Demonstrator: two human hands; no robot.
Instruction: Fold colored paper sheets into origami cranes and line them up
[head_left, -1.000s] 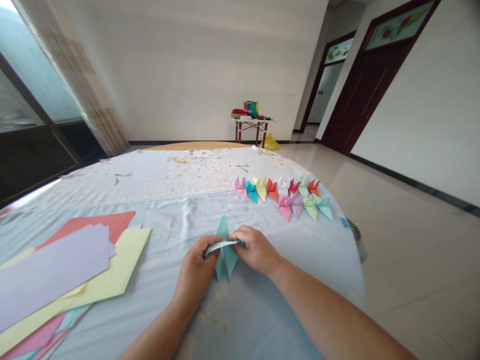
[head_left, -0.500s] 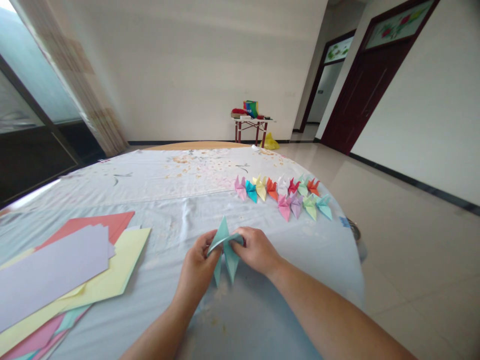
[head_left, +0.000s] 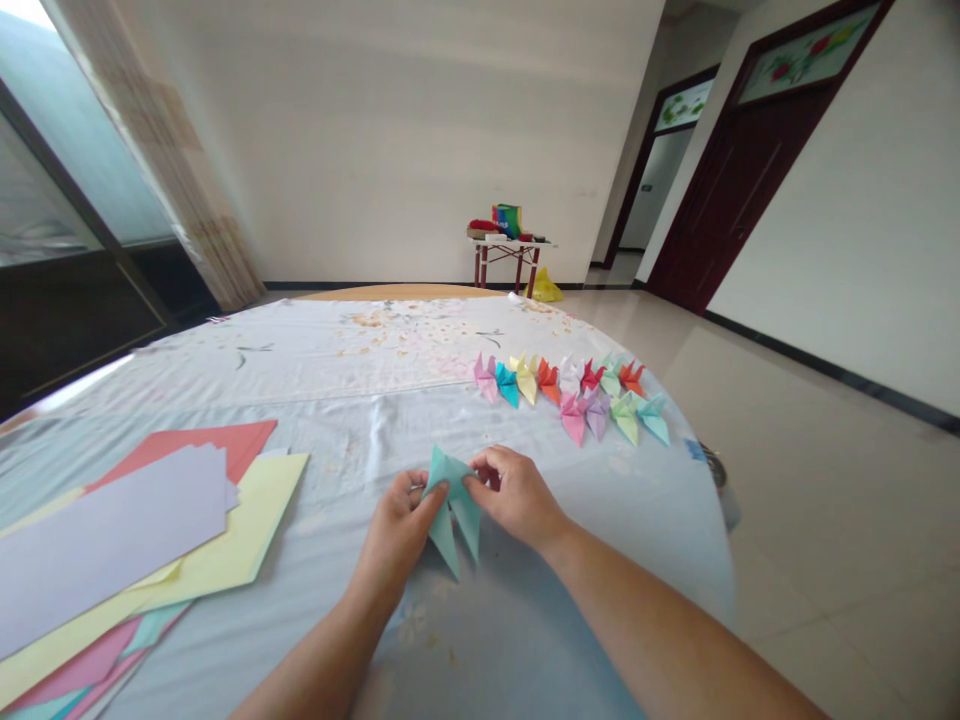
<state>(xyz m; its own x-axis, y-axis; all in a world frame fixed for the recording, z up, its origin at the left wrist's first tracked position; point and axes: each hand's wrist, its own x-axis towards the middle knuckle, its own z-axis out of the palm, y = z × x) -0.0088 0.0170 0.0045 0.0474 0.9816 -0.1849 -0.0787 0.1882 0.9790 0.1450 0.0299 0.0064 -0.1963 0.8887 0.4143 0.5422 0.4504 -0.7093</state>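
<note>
A mint-green folded paper figure (head_left: pixel 453 482) is held between my two hands, just above the cloth, with two narrow points hanging toward me. My left hand (head_left: pixel 405 515) pinches its left side, thumb in front and fingers behind. On the other side, my right hand (head_left: pixel 517 497) grips the paper's right edge between thumb and curled fingers. Farther off to the right stand several finished paper cranes (head_left: pixel 574 412) in pink, blue, yellow, orange, red, white, purple and green, set in two rows.
A round table (head_left: pixel 352 400) with a flowered white cloth lies under my hands. At left are stacked coloured sheets, a lilac sheet (head_left: pixel 127 535) over a yellow sheet (head_left: pixel 270 510) and a red sheet (head_left: pixel 247 445). A small side table (head_left: pixel 512 245) stands by the far wall.
The mint paper's spread upper flaps have come together into a flatter shape, its two lower points still hanging down. Both hands stay on it, and the view has shifted slightly.
</note>
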